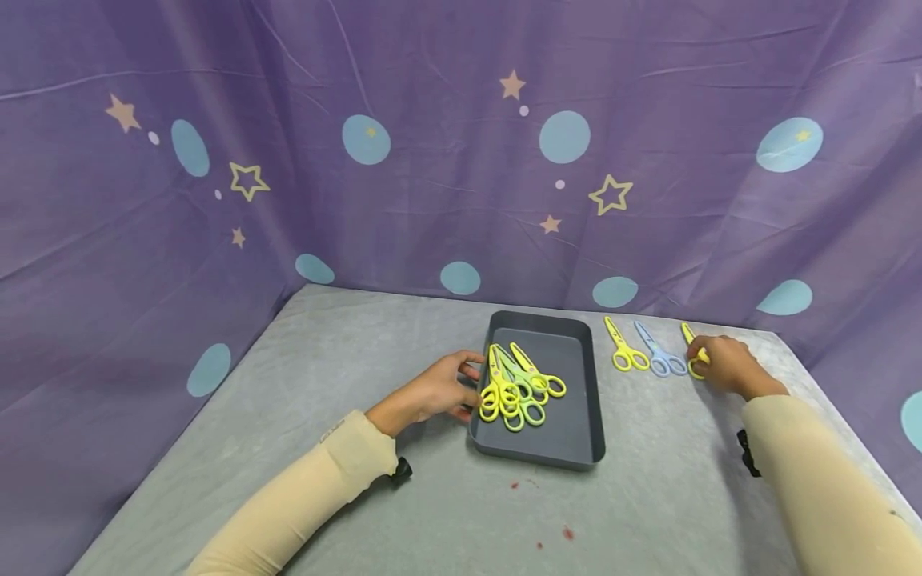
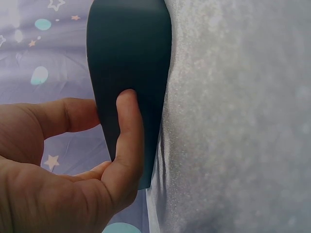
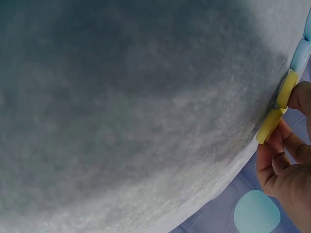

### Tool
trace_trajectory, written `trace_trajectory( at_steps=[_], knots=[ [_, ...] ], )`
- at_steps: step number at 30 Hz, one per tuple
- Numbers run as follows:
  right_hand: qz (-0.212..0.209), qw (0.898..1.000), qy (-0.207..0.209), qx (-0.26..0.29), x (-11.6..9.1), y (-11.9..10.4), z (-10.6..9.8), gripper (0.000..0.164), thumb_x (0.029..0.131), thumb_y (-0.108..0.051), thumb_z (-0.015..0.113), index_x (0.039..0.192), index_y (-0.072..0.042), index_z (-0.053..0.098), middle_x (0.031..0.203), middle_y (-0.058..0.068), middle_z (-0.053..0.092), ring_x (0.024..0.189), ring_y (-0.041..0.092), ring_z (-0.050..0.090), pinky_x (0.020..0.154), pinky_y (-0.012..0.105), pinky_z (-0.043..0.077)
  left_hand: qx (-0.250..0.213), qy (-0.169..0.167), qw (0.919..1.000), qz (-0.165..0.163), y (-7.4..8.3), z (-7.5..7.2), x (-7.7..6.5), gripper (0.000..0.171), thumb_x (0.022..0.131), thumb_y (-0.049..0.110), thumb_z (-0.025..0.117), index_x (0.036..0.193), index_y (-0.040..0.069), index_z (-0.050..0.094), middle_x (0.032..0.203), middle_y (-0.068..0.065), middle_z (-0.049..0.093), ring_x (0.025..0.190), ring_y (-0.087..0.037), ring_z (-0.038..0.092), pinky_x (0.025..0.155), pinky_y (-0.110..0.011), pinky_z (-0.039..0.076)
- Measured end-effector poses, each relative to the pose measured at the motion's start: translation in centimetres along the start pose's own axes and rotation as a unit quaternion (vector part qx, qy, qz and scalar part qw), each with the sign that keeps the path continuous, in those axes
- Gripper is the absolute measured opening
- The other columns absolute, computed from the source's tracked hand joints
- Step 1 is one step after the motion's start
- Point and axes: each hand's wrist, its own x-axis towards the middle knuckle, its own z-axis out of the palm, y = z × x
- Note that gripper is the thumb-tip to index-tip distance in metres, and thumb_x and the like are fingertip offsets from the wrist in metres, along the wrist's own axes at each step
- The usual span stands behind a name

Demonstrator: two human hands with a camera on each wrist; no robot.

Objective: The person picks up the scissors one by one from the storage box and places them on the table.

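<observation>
My left hand (image 1: 439, 388) holds the left wall of a dark grey tray (image 1: 576, 416); the left wrist view shows a finger against the outer wall and others at the rim. Several yellow scissors (image 1: 495, 364) and green scissors (image 1: 534, 414) lie overlapping in the tray's left half. Far to the right, my right hand (image 1: 729, 364) grips yellow scissors (image 1: 687, 330) on the table, its fingers and thumb at the handles (image 3: 270, 125) in the right wrist view. Part of those handles is hidden by the hand.
Blue scissors (image 1: 657, 350) and another pair of yellow scissors (image 1: 623, 347) lie in a row between the tray and my right hand. A grey cloth covers the table (image 1: 403, 520). Purple patterned curtains (image 1: 461, 160) stand behind and beside it.
</observation>
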Motion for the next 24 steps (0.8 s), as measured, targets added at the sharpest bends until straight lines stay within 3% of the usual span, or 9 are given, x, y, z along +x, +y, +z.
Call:
trace_trajectory(
  at_steps=[11,18,24],
  knots=[
    [-0.014,1.0,-0.002,0.004,0.3,-0.5,0.4,0.011,0.084,-0.002,0.073,0.095,-0.001,0.071,0.084,0.013,0.067,0.078,0.031,0.057,0.072,0.053,0.048,0.001,0.003,1.0,-0.002,0.1,0.0,0.0,0.075,0.089,-0.009,0.07,0.155,0.008,0.039,0.135,-0.02,0.045,0.085,-0.029,0.068,0.067,-0.044,0.064],
    [-0.02,1.0,0.002,0.01,0.4,-1.0,0.5,0.012,0.083,-0.005,0.073,0.094,-0.001,0.071,0.076,0.005,0.061,0.072,0.025,0.051,0.067,0.042,0.043,0.004,0.003,1.0,-0.004,0.2,-0.1,-0.2,0.075,0.089,-0.008,0.07,0.155,0.008,0.039,0.136,-0.02,0.044,0.086,-0.029,0.068,0.069,-0.045,0.064],
    [-0.015,1.0,-0.002,0.012,0.2,-1.1,0.6,0.013,0.084,-0.006,0.071,0.096,0.0,0.07,0.078,0.007,0.062,0.074,0.026,0.053,0.068,0.045,0.045,0.006,0.004,1.0,-0.004,0.2,0.0,-0.2,0.075,0.088,-0.009,0.07,0.155,0.007,0.039,0.135,-0.02,0.045,0.088,-0.03,0.069,0.068,-0.044,0.064]
  ],
)
